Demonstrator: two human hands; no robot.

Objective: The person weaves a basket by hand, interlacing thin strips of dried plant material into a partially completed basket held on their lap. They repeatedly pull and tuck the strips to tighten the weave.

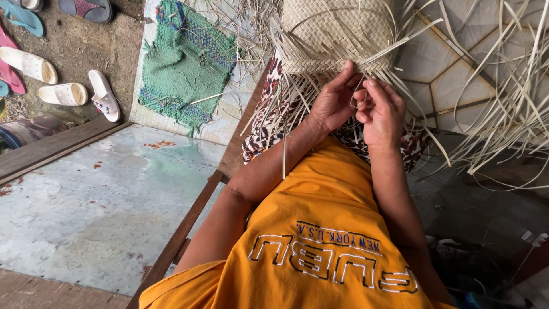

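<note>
A person in an orange shirt weaves a pale straw mat (337, 34) resting on the lap, its woven edge just above both hands. The left hand (333, 103) pinches loose strips (297, 97); the right hand (380, 111) curls closed around one strip. Good weaving here likely needs even tension and flat, untwisted strips.

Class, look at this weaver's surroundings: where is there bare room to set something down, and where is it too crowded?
The blue-grey concrete floor is bare, bordered by the wooden plank, the chair frame and the green knitted mat. Crowded: the lap, where both hands, left hand and right hand, work loose straw strips under the woven mat; sandals fill the dirt corner.
</note>
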